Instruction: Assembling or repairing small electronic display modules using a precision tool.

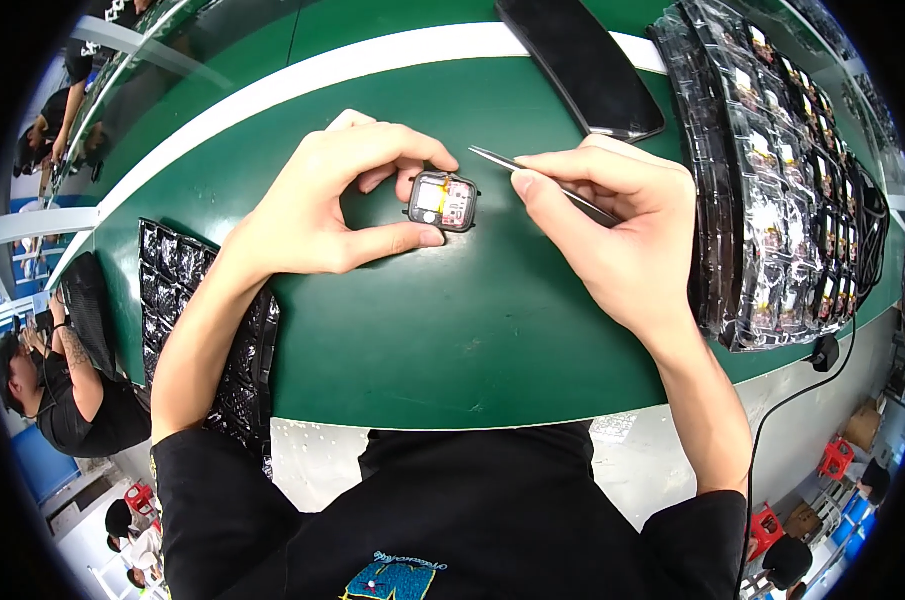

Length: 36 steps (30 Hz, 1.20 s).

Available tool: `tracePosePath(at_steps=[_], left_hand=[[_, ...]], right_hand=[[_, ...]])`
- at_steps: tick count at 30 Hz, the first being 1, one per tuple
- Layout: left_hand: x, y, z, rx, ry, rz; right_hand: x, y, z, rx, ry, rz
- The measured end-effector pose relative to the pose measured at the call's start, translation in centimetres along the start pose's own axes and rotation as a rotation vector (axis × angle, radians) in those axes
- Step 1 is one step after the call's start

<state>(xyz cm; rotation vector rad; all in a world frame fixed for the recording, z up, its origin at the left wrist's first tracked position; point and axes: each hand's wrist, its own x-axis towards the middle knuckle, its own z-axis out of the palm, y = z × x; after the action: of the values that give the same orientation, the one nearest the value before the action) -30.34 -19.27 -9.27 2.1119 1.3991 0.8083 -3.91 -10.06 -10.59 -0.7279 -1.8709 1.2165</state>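
Observation:
Between the thumb and fingers of my left hand (348, 195) is an opened smartwatch case (443, 202), black and square with rounded corners. Its inside faces up, showing a silvery battery-like block, yellow tape and a small circuit board. My right hand (618, 215) grips a pair of dark tweezers (500, 158) like a pen. Their pale tips point left, a little above and to the right of the watch case, apart from it.
Stacked black trays (773, 190) with many small watch parts under clear plastic stand at the right. A dark phone-like slab (588, 65) lies at the back. An empty-looking black tray (178, 270) sits by my left forearm. A black cable (823, 380) hangs right. Other people sit at left.

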Motion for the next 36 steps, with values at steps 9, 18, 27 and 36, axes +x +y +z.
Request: tracePosePath(at_steps=[9, 18, 27, 36], left_hand=[[0.5, 0.2, -0.2, 0.086, 0.001, -0.049], [0.7, -0.3, -0.7, -0.260, 0.257, -0.320], [13.6, 2.4, -1.7, -0.317, 0.275, -0.111], [28.5, 8.5, 0.9, 0.026, -0.126, 0.248]], right_hand=[[0.5, 0.1, 0.0, 0.007, -0.008, -0.093], [0.4, -0.1, 0.2, 0.020, 0.085, -0.077], [0.2, -0.6, -0.3, 0.010, 0.009, -0.090], [0.4, -0.1, 0.4, -0.015, -0.016, -0.125]])
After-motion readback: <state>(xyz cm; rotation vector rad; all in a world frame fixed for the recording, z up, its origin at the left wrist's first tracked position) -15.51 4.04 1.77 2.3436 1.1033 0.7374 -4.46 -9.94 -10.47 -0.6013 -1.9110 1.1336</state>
